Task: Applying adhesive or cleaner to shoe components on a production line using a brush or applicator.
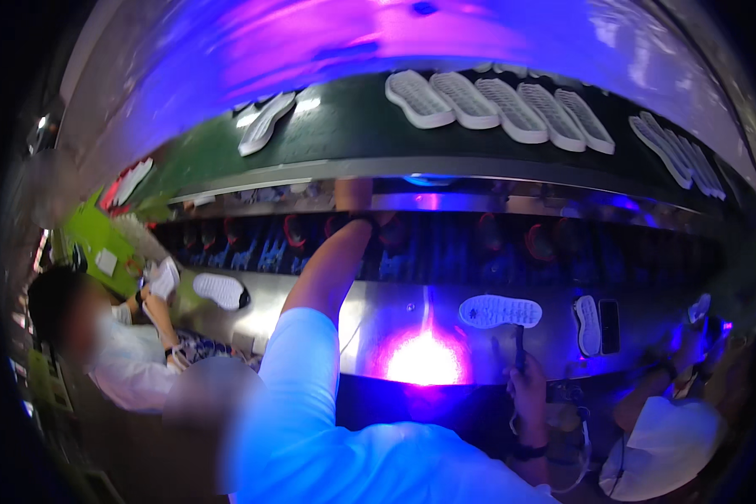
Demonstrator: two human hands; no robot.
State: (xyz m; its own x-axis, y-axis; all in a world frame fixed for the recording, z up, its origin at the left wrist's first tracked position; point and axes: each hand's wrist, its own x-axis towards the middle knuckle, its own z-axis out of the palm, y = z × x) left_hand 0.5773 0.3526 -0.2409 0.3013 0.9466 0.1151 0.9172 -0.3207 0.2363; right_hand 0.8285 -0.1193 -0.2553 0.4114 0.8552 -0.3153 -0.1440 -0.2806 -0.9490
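Note:
My left arm stretches forward across the metal bench, a dark band at its wrist. Only a patch of my left hand (354, 194) shows beside the upper belt's edge; its fingers are hidden. Low on the right, my right hand (527, 388) is closed round a slim dark-handled tool (520, 349). The tool's upper end reaches the near edge of a white shoe sole (500, 312) lying flat on the bench; whether they touch, I cannot tell. Farther right lie another white sole (590, 326) and a dark phone-like slab (611, 327).
White soles (500, 109) stand in rows on the green upper belt (336, 134). Below it, a dark lower conveyor (437, 252) carries dark, red-edged shapes. Purple light glares on the metal bench (378, 319). A person (134, 353) handles a white sole at left; another (664, 445) sits right.

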